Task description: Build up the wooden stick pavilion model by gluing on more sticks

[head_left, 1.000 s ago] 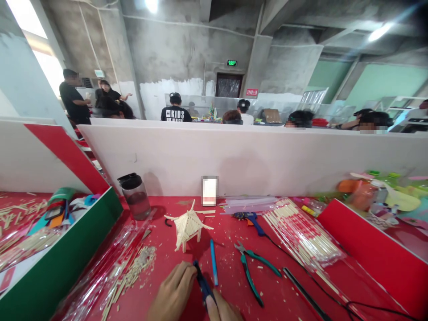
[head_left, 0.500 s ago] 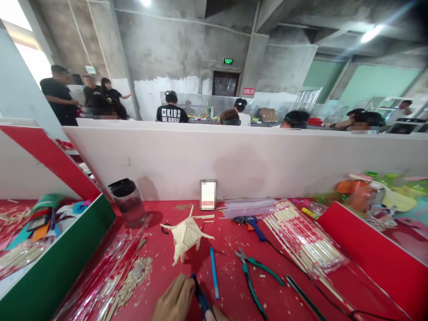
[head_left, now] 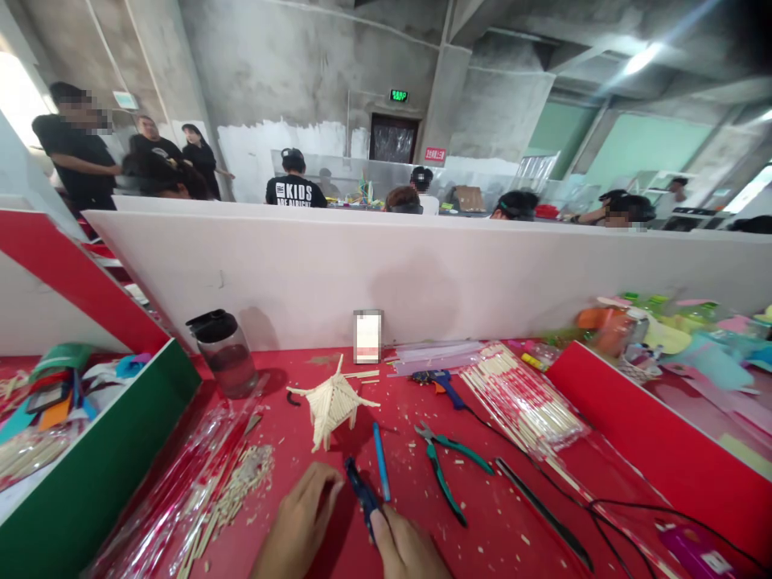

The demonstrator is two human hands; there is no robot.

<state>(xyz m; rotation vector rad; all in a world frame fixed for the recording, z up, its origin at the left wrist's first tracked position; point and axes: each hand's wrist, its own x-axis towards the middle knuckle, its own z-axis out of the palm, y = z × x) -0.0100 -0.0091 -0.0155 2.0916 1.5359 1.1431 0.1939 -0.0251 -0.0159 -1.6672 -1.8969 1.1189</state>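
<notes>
My right hand (head_left: pixel 404 543) grips a dark blue tool (head_left: pixel 363 494) at the bottom centre, its tip pointing up and left. Just left of that tip is my left hand (head_left: pixel 310 503), its fingers bent together; whether they pinch anything small is hidden. A star-shaped piece made of pale sticks (head_left: pixel 333 406) stands on the red table (head_left: pixel 314 366) beyond my hands. To the right of the tool lie a blue pen (head_left: pixel 381 461) and green-handled pliers (head_left: pixel 449 470).
A dark bottle (head_left: pixel 223 354) stands back left, near stick scraps (head_left: pixel 244 482). On the right are a glue gun (head_left: pixel 440 386), bundled sticks (head_left: pixel 524 394), a long dark bar (head_left: pixel 543 515) and a black cable. Green (head_left: pixel 108 458) and red (head_left: pixel 657 450) dividers flank the table; people sit beyond the white partition (head_left: pixel 422 273).
My left hand has come away slightly from the tool's tip, and my right hand with the tool has moved further into view. The camera view has shifted, bringing in a purple object at the lower right.
</notes>
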